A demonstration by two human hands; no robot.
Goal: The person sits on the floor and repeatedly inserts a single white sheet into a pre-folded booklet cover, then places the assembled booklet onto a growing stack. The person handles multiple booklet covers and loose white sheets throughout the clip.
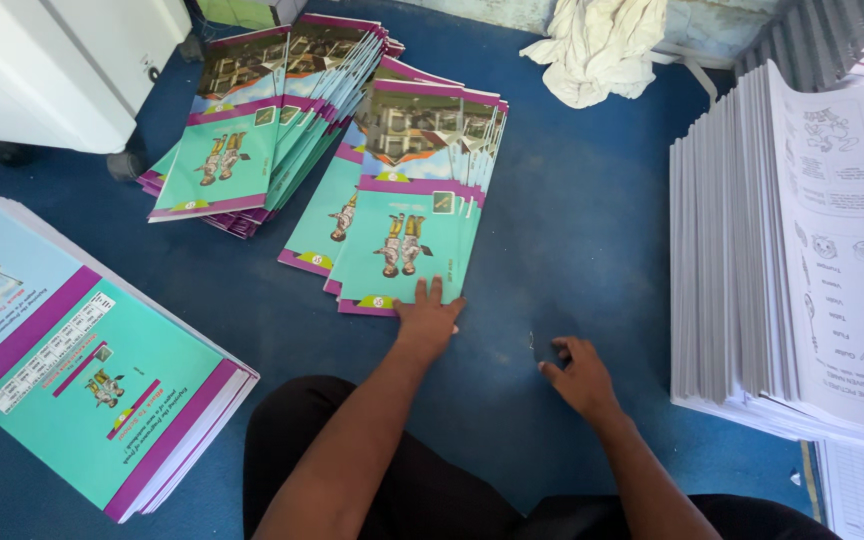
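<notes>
Surface: worn blue floor [572,230].
Right hand [580,375]: laid on the floor, fingers loose, nothing held.
Left hand [427,318]: pressed flat on the nearest booklet pile [407,215], nothing gripped.
Booklets: two fanned glossy teal-and-purple piles, second pile [252,120] farther.
Sides: flat cover stack [82,360] left; white printed sheets [802,250] right.
Far: crumpled white cloth [602,45].

Single head-worn camera, looking steeply down and forward from close above the seated person's lap onto the blue floor [572,230], near enough that both forearms and the surrounding booklet stacks [402,200] fill the frame.
</notes>
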